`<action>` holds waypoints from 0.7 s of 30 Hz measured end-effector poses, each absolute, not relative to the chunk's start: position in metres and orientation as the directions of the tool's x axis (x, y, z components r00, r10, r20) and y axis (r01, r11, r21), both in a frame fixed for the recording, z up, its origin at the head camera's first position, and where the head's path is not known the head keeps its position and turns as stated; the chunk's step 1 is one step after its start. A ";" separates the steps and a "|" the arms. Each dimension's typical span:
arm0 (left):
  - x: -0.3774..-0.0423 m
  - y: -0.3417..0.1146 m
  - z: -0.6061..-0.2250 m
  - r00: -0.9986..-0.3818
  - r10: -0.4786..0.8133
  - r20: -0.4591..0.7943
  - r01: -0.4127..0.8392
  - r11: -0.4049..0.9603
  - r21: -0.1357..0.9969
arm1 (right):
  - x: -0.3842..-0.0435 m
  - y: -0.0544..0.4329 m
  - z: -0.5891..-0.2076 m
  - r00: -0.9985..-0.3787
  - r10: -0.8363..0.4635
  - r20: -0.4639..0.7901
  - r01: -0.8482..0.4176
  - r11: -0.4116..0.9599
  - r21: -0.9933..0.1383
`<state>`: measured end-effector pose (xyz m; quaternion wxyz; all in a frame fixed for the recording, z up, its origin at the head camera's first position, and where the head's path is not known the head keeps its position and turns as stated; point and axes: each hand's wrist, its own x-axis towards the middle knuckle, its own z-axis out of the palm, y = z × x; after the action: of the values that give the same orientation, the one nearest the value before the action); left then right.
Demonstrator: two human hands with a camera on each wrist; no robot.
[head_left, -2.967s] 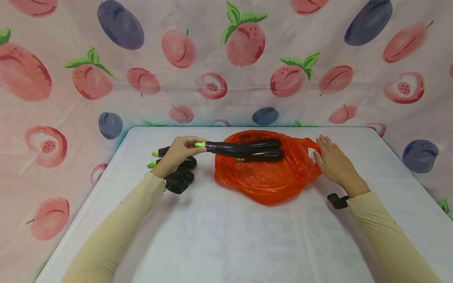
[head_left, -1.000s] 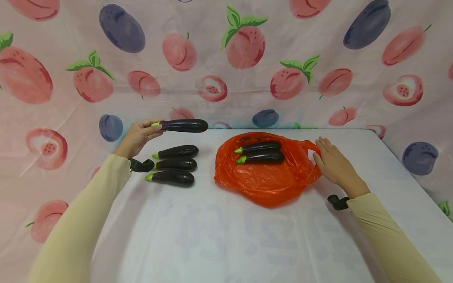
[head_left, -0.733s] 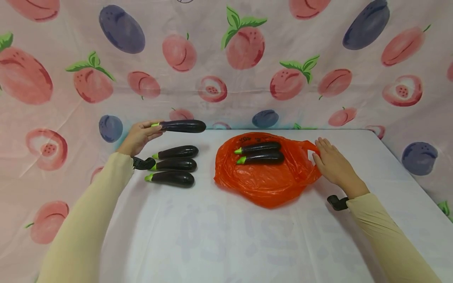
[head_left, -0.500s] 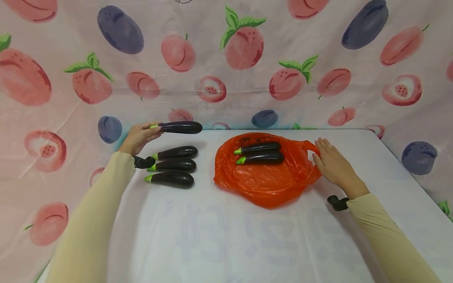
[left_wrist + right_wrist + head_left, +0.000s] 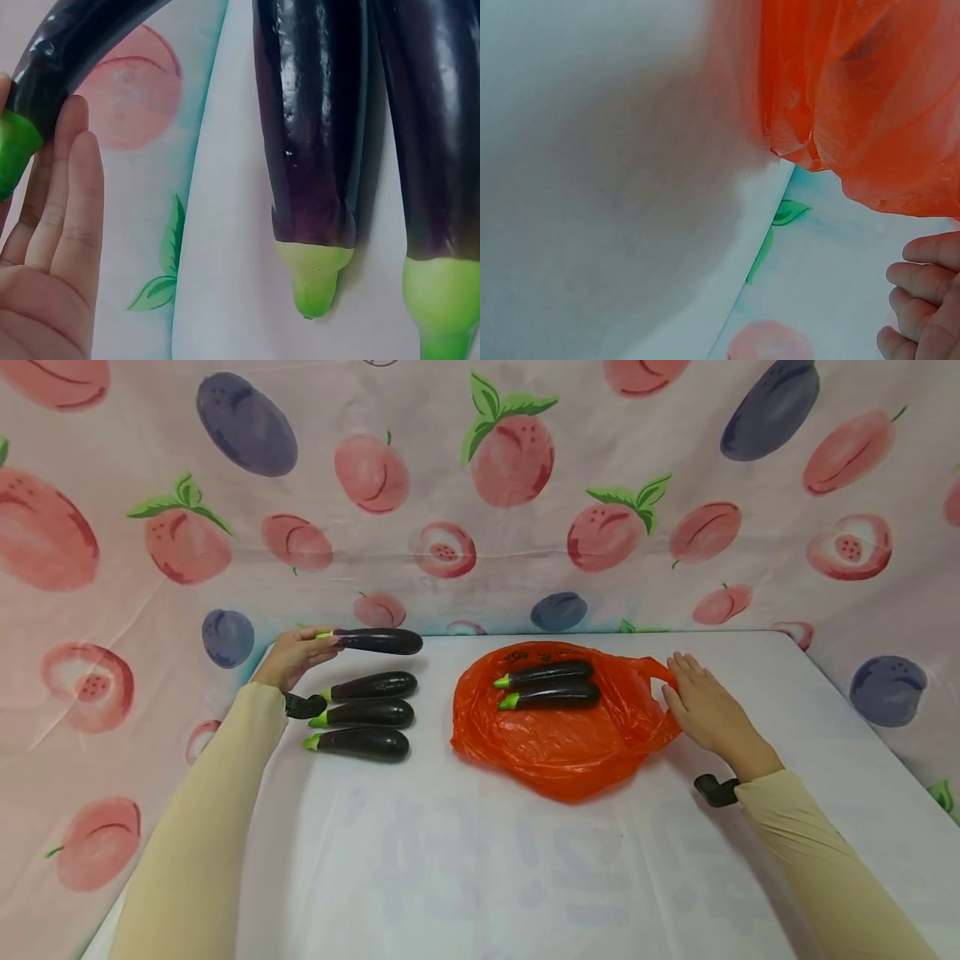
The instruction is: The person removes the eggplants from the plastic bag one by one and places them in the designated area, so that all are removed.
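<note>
My left hand holds a dark purple eggplant by its green stem end at the table's far left edge. The left wrist view shows this eggplant tilted between thumb and fingers. Nearer to me lie three more eggplants in a column: a back one, a middle one and a front one. A red plastic bag lies spread out, two eggplants on it. At the bag's handle loop, my right hand touches the plastic with its fingers extended.
A white cloth covers the table. Behind it hangs a fruit-printed curtain. Black wrist cameras sit at the left wrist and the right wrist.
From over the bag, my left hand has carried the eggplant left to the row's far side, then lowered it a little. My right hand has stayed at the bag's handle.
</note>
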<state>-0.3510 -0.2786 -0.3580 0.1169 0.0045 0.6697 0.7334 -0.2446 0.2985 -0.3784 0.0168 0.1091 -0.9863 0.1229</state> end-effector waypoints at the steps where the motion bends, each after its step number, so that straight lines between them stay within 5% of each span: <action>1: -0.352 -0.279 -0.359 -0.972 0.180 -0.150 -0.165 -0.074 0.984 | -0.245 0.299 -0.379 -0.976 -0.211 0.061 -0.219 0.946 -0.238; 21: -0.364 -0.281 -0.374 -0.967 0.161 -0.198 -0.194 0.037 0.980 | -0.245 0.303 -0.381 -0.981 -0.189 0.037 -0.193 0.951 -0.241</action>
<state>-0.3640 -0.2808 -0.3744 0.1278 -0.0118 0.7086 0.6939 -0.2453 0.3029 -0.3807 0.0066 0.0967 -0.9877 0.1227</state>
